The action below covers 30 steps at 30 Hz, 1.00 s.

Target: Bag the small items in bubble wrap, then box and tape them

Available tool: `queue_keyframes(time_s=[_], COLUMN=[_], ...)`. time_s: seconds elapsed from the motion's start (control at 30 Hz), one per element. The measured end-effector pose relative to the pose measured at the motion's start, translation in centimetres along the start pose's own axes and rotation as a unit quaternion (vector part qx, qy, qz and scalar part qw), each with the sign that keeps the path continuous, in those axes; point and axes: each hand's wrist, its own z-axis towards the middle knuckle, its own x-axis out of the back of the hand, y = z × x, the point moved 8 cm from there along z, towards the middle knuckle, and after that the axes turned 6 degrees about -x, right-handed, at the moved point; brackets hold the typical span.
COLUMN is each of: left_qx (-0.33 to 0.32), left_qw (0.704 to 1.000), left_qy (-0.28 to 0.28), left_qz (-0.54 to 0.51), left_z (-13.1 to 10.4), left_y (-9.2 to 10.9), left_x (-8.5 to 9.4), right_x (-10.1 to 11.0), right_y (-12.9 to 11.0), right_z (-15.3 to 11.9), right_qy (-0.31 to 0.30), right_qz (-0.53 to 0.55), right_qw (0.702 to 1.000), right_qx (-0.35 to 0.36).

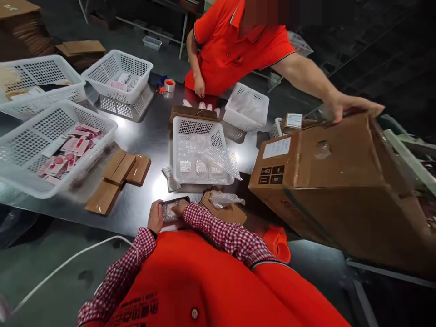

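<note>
Close to my body at the table's front edge, my left hand (pixel 156 217) grips the left end of a small open box (pixel 175 200) with dark sides. Inside it lies a bubble-wrapped item (pixel 167 212). From the right, my right hand (pixel 180 208) reaches into the box, its fingers closed against the bubble wrap; part of them is hidden. Just right of the box rest flat brown cardboard (pixel 226 213) and a loose piece of bubble wrap (pixel 225 199). Beyond my hands stands a white basket (pixel 175 150) holding bubble-wrapped packs (pixel 201 168).
White baskets stand left, one with pink boxes (pixel 73 145). Brown cartons (pixel 119 165) lie beside it. A co-worker (pixel 235 54) opposite has one hand on a large cardboard box (pixel 334 159) at right. A tape dispenser (pixel 168 85) sits at the back; a white cable (pixel 68 261) hangs left.
</note>
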Motion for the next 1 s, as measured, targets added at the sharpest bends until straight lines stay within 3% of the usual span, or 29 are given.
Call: queue_keyframes(time_s=[0.17, 0.33, 0.5, 0.67, 0.83, 0.93, 1.0], left_qx=[-0.024, -0.051, -0.088, -0.114, -0.120, -0.121, -0.123], left_qw=[0.995, 0.971, 0.922, 0.867, 0.846, 0.849, 0.855], left_qy=[-0.093, -0.216, -0.331, -0.415, -0.437, -0.429, -0.419], left_qz=[0.036, 0.087, 0.182, 0.253, 0.282, 0.285, 0.282], left_z=[0.2, 0.6, 2.0, 1.1, 0.5, 0.5, 0.5], left_y=[0.9, 3.1, 5.3, 5.7, 5.0, 4.6, 4.5], left_x=[-1.8, -3.5, -3.5, -4.0, -5.0, -5.2, -5.1], right_x=[1.7, 2.1, 1.3, -0.4, -3.5, -3.8, -3.5], right_y=[0.0, 0.1, 1.8, 1.0, -0.4, 0.5, 1.4], right_z=[-5.9, -9.9, -9.1, -9.4, -7.6, -6.3, -7.0], right_qy=[0.069, 0.156, 0.101, 0.093, 0.020, 0.010, -0.013], right_qz=[-0.107, -0.276, -0.260, -0.247, -0.153, -0.132, -0.109], right_qw=[0.992, 0.947, 0.960, 0.964, 0.983, 0.986, 0.984], right_qx=[0.012, 0.042, -0.012, -0.018, 0.097, 0.100, 0.143])
